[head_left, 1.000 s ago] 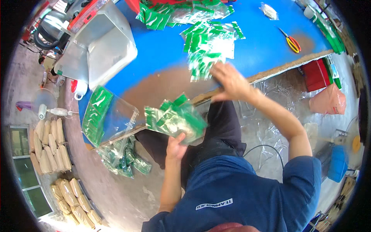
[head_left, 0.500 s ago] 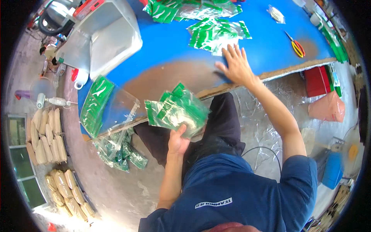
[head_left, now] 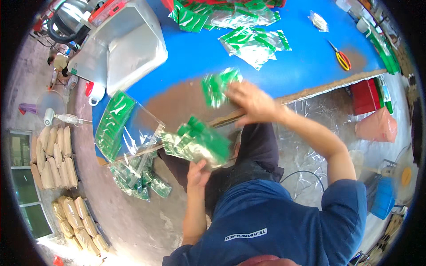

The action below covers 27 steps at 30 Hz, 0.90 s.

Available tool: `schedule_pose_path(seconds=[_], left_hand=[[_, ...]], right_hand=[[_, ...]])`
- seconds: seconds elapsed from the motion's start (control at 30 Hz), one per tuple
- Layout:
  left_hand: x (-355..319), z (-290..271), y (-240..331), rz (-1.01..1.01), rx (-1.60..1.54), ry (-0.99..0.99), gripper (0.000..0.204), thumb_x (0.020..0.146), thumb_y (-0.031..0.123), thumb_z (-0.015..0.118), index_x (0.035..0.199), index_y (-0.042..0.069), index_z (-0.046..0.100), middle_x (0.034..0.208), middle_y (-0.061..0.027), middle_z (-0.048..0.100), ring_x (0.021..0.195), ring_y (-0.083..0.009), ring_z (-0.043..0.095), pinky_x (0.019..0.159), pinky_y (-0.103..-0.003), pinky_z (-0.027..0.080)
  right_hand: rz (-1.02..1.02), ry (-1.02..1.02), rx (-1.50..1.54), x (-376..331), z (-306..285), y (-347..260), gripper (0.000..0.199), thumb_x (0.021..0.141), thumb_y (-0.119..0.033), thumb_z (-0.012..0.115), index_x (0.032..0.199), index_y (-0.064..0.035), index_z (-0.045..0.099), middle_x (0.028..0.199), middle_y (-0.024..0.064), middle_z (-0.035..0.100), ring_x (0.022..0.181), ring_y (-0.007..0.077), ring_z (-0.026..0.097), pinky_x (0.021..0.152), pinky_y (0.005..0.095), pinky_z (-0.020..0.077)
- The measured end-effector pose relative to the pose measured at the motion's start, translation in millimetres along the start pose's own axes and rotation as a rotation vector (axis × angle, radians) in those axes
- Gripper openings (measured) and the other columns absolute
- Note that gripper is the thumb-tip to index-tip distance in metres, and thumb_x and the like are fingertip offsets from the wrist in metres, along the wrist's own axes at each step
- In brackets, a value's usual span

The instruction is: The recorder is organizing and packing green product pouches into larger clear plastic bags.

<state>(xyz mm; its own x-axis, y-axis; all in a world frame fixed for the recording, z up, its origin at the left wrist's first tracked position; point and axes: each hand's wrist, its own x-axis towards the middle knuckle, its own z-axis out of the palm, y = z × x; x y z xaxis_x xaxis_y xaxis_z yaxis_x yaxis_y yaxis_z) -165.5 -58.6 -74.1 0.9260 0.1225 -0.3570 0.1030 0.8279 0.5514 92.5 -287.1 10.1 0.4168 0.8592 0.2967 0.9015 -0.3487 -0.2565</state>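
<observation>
My left hand [head_left: 199, 174] grips a fanned stack of green-and-clear plastic packets [head_left: 202, 144] above my lap, just off the table edge. Over the brown worn patch of the table, my right hand [head_left: 254, 101] holds a single green packet [head_left: 217, 88], blurred by motion; its fingers close on the packet's right side. Beyond it on the blue table top lies a loose pile of similar packets [head_left: 255, 44]. Farther back, a larger heap of green packets [head_left: 222, 15] rests on something red. A big clear bag with a green panel [head_left: 114, 122] lies at the table's left corner.
A metal scoop-shaped tray [head_left: 137, 48] stands at the table's left, near a white-and-red mug [head_left: 94, 93]. Scissors [head_left: 341, 57] with red-yellow handles and a small clear packet [head_left: 318, 22] lie at right. Green plastic bags [head_left: 140, 175] hang below the left edge.
My right hand has come back from the loose pile toward my left hand, bringing one green packet. The stack in my left hand has shifted slightly left and down.
</observation>
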Motion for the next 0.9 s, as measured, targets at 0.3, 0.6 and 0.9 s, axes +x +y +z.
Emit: schedule_pose_path(seconds=[0.3,0.6,0.9], left_hand=[[24.4,34.6,-1.7,0.025,-0.141,0.005,0.054,0.087,0.004,0.07,0.137,0.005,0.049,0.13,-0.0075,0.059,0.122,-0.0253,0.055,0.109,-0.046,0.041],[22.6,46.4,1.7,0.025,-0.128,0.002,0.062,0.09,0.007,0.068,0.144,0.003,0.039,0.139,-0.0086,0.051,0.131,-0.026,0.048,0.114,-0.045,0.037],[17.5,52.4,5.7,0.002,-0.056,0.054,0.059,0.091,0.001,0.062,0.146,0.003,0.038,0.142,-0.0106,0.048,0.133,-0.0264,0.047,0.114,-0.045,0.036]], right_hand=[[0.528,0.069,0.963,21.1,-4.7,-60.9,0.023,0.098,-0.02,0.059,0.102,0.0009,0.068,0.089,0.0152,0.071,0.084,0.0128,0.064,0.076,0.0365,0.0523],[0.13,0.189,0.071,18.6,7.2,5.3,0.052,0.095,-0.044,0.058,0.124,-0.0009,0.058,0.127,0.0257,0.057,0.122,0.0434,0.052,0.103,0.0505,0.0413],[0.438,0.242,-0.306,67.9,10.6,71.0,0.084,0.088,-0.061,0.06,0.134,0.0075,0.047,0.142,0.0307,0.044,0.133,0.0449,0.041,0.111,0.0502,0.0346]])
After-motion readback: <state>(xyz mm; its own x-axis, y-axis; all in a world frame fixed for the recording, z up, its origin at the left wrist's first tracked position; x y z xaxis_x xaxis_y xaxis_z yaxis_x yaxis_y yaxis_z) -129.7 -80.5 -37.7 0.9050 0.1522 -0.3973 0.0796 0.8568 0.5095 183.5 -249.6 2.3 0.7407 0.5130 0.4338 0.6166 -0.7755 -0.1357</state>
